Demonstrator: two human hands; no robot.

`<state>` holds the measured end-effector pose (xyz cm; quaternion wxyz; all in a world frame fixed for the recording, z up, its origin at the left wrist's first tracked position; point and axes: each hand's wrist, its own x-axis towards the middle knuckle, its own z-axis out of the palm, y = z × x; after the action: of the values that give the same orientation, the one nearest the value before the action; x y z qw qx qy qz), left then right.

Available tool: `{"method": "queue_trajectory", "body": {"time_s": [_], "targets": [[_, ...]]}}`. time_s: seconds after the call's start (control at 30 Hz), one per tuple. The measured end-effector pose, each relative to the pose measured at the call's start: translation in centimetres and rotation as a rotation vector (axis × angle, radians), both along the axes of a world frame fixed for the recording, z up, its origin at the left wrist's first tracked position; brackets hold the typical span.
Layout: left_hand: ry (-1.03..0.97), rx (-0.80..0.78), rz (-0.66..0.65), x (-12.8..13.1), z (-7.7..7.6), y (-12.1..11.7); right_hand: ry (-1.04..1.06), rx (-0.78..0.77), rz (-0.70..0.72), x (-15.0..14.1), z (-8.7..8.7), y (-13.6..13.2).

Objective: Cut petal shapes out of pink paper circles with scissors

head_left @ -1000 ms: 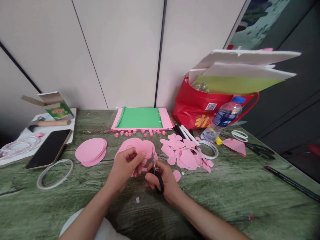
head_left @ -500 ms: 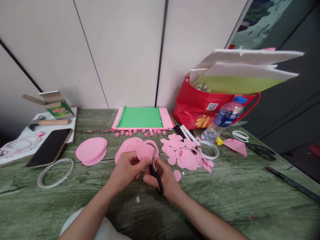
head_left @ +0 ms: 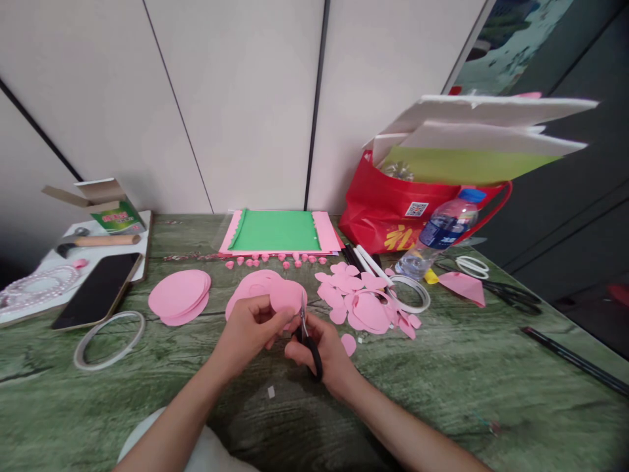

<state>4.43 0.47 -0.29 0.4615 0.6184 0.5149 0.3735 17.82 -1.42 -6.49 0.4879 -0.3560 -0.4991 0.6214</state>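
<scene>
Between its thumb and fingers my left hand [head_left: 254, 328] pinches a round pink paper piece [head_left: 285, 295], held up over the table. My right hand [head_left: 324, 354] is closed around black-handled scissors [head_left: 311, 347], whose blades point away from me at the paper's right edge. Behind the held piece lies a stack of pink paper rings and discs [head_left: 250, 285], partly hidden by it and by my left hand. Right of my hands is a heap of cut pink paper petals [head_left: 366, 308], with one small pink disc [head_left: 348, 344] nearer me.
Left are stacked pink circles [head_left: 179, 295], a tape roll [head_left: 81, 354], a phone [head_left: 98, 292] and a hammer [head_left: 105, 240]. Small pink rosettes [head_left: 275, 261] line the green sheet [head_left: 275, 229]. A bottle [head_left: 445, 226], red bag [head_left: 366, 216] and black scissors [head_left: 515, 296] stand or lie right.
The curved strip at the right of the held paper no longer shows there. The paper piece has turned slightly, and my right hand with the scissors has shifted a little to the right.
</scene>
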Motion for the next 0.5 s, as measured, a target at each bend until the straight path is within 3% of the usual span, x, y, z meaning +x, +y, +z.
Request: {"method": "queue_trajectory", "body": {"time_s": [0.5], "targets": [[-0.09,-0.007,0.058,-0.12,-0.58,0.33,0.011,-0.07,0.004,0.02,-0.31,-0.14]]}}
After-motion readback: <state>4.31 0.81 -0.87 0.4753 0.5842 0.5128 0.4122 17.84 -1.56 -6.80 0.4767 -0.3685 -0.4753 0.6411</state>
